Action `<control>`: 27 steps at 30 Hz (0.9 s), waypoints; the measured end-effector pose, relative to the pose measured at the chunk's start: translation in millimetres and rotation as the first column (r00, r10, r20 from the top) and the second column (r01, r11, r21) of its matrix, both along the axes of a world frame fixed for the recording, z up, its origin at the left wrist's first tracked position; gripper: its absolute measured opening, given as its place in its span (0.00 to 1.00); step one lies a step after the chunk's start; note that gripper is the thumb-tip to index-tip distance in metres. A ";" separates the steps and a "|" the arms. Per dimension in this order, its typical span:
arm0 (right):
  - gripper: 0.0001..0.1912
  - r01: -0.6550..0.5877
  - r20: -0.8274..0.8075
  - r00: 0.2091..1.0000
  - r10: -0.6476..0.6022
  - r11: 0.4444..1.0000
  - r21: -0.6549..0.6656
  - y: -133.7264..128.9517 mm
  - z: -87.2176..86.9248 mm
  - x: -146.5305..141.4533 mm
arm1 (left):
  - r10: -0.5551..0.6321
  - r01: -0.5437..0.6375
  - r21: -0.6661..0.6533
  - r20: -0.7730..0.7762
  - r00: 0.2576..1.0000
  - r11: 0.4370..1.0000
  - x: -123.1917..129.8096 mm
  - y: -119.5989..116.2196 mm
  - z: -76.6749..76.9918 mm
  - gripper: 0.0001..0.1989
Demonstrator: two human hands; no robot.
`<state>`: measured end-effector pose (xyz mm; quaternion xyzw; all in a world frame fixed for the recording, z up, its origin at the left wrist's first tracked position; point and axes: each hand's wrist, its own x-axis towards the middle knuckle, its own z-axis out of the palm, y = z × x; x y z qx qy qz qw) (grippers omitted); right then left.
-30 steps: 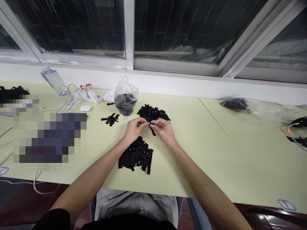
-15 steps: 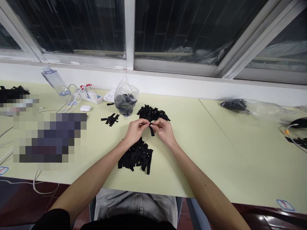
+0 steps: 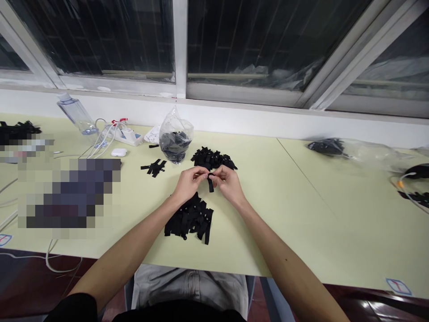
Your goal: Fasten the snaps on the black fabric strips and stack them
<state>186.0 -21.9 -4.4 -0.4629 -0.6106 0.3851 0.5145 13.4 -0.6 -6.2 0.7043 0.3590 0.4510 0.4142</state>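
Fabric, a short black strip (image 3: 210, 183), hangs pinched between both hands above the pale green table (image 3: 288, 201). The left hand (image 3: 188, 182) and right hand (image 3: 228, 182) are both closed on its top end with fingertips. A loose pinch could drop it into the heap of black strips (image 3: 189, 218) just below, or it could get mixed with the far pile of black pieces (image 3: 212, 158).

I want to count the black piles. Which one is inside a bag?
The pile in the clear plastic bag by the window; the other black strap piles lie loose on the table.
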 end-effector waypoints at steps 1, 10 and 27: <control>0.12 0.006 0.003 1.000 -0.006 1.000 0.007 -0.3 -0.2 -0.5 | -0.004 0.004 -0.002 -0.001 1.000 1.000 -0.4 0.3 -0.1 0.09; 0.09 0.068 0.094 0.993 -0.071 0.997 0.032 -2.9 -0.6 -2.3 | -0.031 0.031 -0.018 -0.005 1.000 0.999 -2.6 2.4 -2.3 0.09; 0.04 0.158 0.202 0.966 -0.164 0.986 0.046 -7.4 -4.5 -5.9 | -0.044 0.043 -0.027 -0.012 0.999 0.999 -4.1 1.5 -7.5 0.09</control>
